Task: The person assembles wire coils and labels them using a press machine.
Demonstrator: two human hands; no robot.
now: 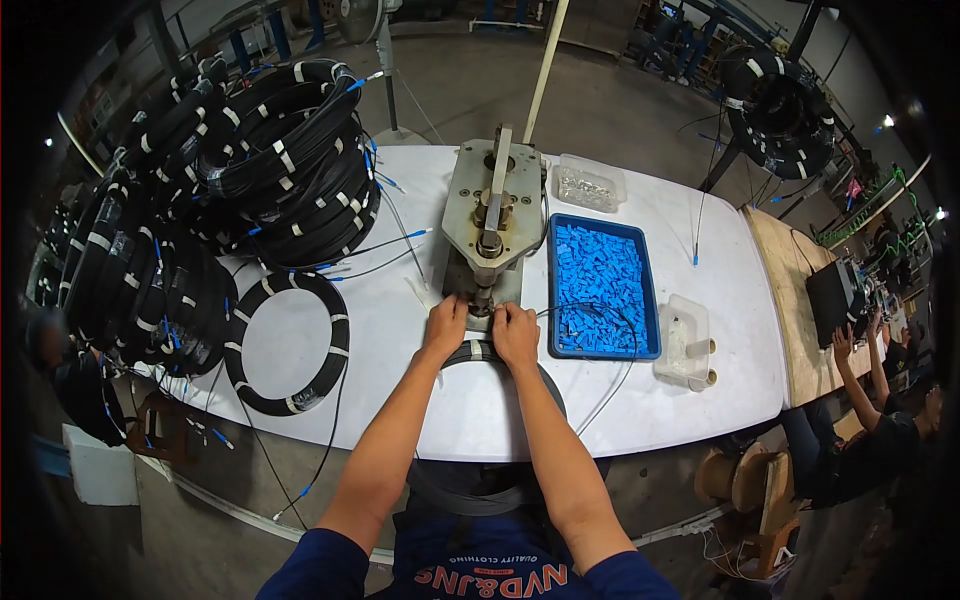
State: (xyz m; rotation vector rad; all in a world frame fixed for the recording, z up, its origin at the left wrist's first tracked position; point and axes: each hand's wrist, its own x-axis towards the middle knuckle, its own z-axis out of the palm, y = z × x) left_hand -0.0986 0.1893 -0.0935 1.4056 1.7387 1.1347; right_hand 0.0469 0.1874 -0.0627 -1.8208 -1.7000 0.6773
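Both hands are at the base of a metal press point(497, 200) that stands on the white table. My left hand point(446, 325) is closed at the left side of the press's lower tool; what its fingers hold is too small to tell. On the right side, my right hand point(516, 335) has its fingers closed near a thin black cable that runs off to the right. A black cable coil point(470, 352) with white tape lies below the hands, partly hidden by my forearms. Right of the press, a dark blue tray point(655, 340) holds many small blue connectors point(598, 280).
Stacked black cable coils point(290, 170) fill the left side. One taped coil point(335, 350) lies flat nearer. Clear plastic containers point(612, 205) point(680, 365) flank the tray. More coils point(780, 110) hang at the back right. A co-worker point(880, 425) is at the wooden table point(785, 310).
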